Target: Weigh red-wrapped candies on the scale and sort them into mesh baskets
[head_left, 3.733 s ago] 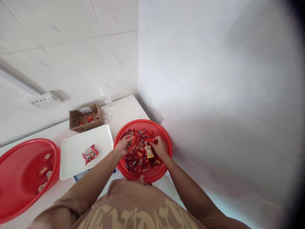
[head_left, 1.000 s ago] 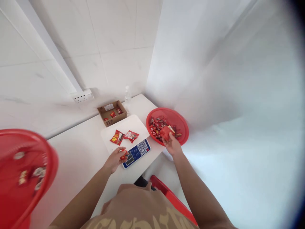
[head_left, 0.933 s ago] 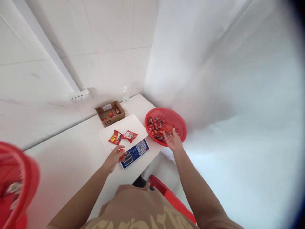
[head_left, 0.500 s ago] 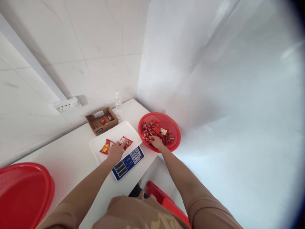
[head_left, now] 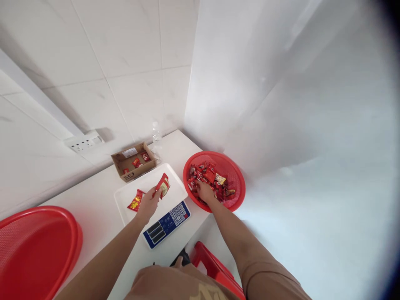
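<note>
My left hand (head_left: 149, 205) is closed on a red snack packet (head_left: 163, 186), tilted up above the white pan (head_left: 175, 177) of a scale. Another red and yellow packet (head_left: 136, 200) lies on the pan, just left of that hand. My right hand (head_left: 205, 192) reaches into a red plastic basket (head_left: 240, 183) on the right. Its fingers are down among many small red packets (head_left: 210, 173), so what they grip, if anything, is hidden. The scale's blue keypad panel (head_left: 167, 223) faces me.
A cardboard box (head_left: 134, 162) with several red packets stands behind the scale, beside a clear plastic bottle (head_left: 156, 132). At the left edge is a large red basket (head_left: 34, 254). A red plastic object (head_left: 215, 264) stands below the table. A socket strip (head_left: 83, 142) is on the wall.
My left hand has picked the right-hand packet up off the pan and tilted it. My right hand has shifted slightly within the packets. The view has moved a little.
</note>
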### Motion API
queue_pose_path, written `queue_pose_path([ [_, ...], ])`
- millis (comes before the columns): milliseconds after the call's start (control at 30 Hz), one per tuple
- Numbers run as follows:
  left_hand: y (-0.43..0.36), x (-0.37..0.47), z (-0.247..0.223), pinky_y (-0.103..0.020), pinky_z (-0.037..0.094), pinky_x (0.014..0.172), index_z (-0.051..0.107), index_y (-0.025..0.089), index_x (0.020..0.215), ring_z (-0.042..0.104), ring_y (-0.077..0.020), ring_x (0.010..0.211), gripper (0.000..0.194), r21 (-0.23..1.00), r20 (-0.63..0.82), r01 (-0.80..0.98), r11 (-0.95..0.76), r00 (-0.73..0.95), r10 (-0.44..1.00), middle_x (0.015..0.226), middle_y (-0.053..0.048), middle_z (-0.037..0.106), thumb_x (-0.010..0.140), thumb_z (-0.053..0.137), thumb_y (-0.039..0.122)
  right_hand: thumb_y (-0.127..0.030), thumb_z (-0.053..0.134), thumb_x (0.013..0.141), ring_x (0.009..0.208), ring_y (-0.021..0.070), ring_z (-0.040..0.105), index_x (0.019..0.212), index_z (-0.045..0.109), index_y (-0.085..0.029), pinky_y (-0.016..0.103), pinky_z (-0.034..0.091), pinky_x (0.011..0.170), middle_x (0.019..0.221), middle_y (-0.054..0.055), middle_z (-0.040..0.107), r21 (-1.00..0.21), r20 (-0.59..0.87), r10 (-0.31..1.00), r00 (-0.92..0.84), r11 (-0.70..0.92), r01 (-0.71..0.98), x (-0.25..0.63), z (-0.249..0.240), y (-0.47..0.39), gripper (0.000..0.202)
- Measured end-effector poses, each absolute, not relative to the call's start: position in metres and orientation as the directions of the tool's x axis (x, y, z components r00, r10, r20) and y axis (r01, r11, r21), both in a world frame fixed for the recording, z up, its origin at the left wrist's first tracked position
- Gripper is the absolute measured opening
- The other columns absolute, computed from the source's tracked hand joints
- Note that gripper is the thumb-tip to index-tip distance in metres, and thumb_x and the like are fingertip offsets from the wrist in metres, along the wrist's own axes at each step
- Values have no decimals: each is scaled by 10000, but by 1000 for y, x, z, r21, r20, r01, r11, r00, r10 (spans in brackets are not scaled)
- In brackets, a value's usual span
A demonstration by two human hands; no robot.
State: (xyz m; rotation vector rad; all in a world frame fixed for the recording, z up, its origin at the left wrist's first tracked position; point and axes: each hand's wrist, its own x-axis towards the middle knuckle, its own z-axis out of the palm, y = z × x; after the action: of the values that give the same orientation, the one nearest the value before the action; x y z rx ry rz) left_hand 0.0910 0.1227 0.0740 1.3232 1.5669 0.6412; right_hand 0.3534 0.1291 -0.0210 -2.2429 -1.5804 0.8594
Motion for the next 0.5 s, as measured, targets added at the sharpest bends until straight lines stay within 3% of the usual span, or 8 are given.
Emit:
queue_pose_path([
  [100,117,97,79,-219,395,489,616,170,881,501,-118,559,382,861,-503,111,495,47,863,621,18,550,732,613,522,-285,479,831,1087,210,550,1130,586,-212,343,382,978,1148,70,634,-754,-268,889,370,-433,494,369,-17,129,325],
  [200,112,100,82,-183,396,473,567,182,829,491,-80,518,268,723,-657,-197,663,100,747,617,35,546,753,655,423,-374,444,846,1022,186,588,1122,554,-220,327,465,880,1143,50,634,-847,-312,839,446,-459,269,379,-4,128,335],
  [267,109,98,84,-169,386,446,547,184,814,490,-71,488,197,618,-716,-321,718,146,682,604,36,543,801,624,365,-405,503,820,883,170,631,1084,553,-230,299,512,740,1059,32,661,-887,-434,804,406,-461,-35,377,8,127,321],
  [333,103,91,87,-163,379,424,546,183,821,492,-69,469,157,557,-741,-391,732,163,651,595,31,543,839,584,333,-388,593,771,726,148,633,1023,569,-238,266,505,610,924,4,681,-843,-526,800,287,-447,-299,366,22,125,294],
  [400,97,81,92,-162,384,414,552,180,841,495,-68,462,140,542,-746,-436,719,145,650,608,24,554,862,556,319,-361,644,740,589,114,589,951,592,-235,222,460,514,792,-19,674,-814,-543,821,178,-461,-354,347,33,123,252],
  [500,86,59,100,-160,395,409,552,177,846,494,-62,458,132,554,-742,-478,682,88,665,629,21,565,868,551,306,-339,673,720,446,61,469,821,617,-201,168,349,412,649,-29,640,-836,-526,850,39,-508,-208,307,43,123,179],
])
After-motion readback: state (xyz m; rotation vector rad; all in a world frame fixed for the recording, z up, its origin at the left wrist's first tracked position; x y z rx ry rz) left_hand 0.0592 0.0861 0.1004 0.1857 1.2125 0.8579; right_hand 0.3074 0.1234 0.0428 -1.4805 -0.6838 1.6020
